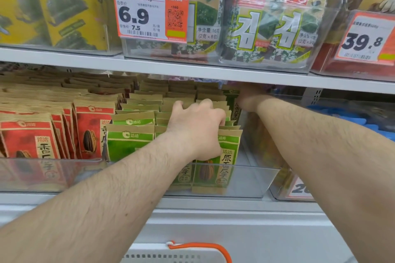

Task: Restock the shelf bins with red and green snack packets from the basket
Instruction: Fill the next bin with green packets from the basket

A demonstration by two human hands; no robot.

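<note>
Green snack packets [130, 141] stand in rows in a clear shelf bin [252, 179]. Red snack packets [27, 141] fill the bin to the left. My left hand [198, 126] lies on top of the green packets, its fingers curled over their top edges. My right hand [249, 98] reaches deep under the upper shelf at the back right of the green rows, next to a green packet [232, 100] standing there. Its fingers are hidden in the shadow. The basket [171, 255], white with an orange handle, shows at the bottom edge.
The upper shelf board [192, 68] hangs low over the bins. Seaweed packs [273, 21] and a 6.9 price tag [147, 10] sit above it. A blue item [342, 113] lies in the bin to the right. A 39.8 tag [367, 36] is at upper right.
</note>
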